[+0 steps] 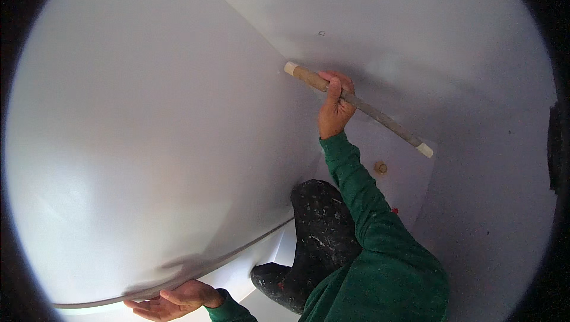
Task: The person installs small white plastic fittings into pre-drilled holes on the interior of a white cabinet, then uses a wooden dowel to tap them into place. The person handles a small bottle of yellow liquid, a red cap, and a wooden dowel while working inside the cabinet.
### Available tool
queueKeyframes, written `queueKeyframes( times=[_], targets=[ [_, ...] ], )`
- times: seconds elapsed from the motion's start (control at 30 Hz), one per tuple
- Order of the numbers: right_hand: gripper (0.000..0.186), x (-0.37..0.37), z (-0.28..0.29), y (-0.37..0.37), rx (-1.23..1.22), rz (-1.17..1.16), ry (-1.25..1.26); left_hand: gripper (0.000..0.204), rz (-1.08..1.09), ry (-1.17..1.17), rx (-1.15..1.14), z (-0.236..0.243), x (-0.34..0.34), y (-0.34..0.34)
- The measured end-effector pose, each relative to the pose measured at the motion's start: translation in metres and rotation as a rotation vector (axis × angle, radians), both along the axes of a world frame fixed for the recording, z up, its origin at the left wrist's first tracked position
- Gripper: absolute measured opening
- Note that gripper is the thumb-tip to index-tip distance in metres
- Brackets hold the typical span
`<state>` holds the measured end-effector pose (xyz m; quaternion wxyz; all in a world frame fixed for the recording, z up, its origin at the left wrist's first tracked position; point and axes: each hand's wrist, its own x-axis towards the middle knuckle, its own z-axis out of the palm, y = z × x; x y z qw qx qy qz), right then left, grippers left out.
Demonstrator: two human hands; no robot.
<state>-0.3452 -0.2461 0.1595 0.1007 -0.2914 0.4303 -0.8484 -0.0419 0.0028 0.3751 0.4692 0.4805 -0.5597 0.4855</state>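
My right hand (pixel 336 105) is closed around a long thin stick (pixel 389 121), which slants down to the right close to a corner of pale surfaces. Its upper left part is brown like wood, the rest is greyish, and both ends are whitish. At the lower left, my left hand (pixel 175 301) is palm up with its fingers stretched out, at the thin grey edge (pixel 231 255) of a large smooth white panel (pixel 148 120). Whether the fingertips press on that edge, I cannot tell.
Pale walls (pixel 409 31) close in ahead and on the right. A small round tan object (pixel 380 168) and a tiny red one (pixel 395 210) lie past my right forearm. My bent legs in paint-spattered black trousers (pixel 323 221) fill the lower middle. A dark shape (pixel 555 147) stands at the right rim.
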Motion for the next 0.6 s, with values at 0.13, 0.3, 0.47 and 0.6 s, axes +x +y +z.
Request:
queueKeyframes(
  times=[0.13, 0.3, 0.47, 0.6],
  targets=[
    [0.033, 0.005, -0.001, -0.003, -0.028, 0.009, -0.023, 0.071, 0.190, -0.022, 0.035, -0.003, -0.003, 0.003],
    [0.030, 0.011, -0.005, -0.002, -0.020, 0.025, 0.020, 0.072, 0.318, -0.113, 0.039, -0.004, 0.000, 0.003],
    [0.029, 0.018, -0.003, -0.005, -0.043, -0.018, -0.081, 0.072, 0.266, -0.063, 0.017, -0.006, -0.001, 0.003],
    [0.030, 0.016, -0.009, -0.005, -0.041, -0.023, -0.067, 0.072, 0.286, -0.093, 0.037, -0.005, -0.001, 0.002]
  ],
)
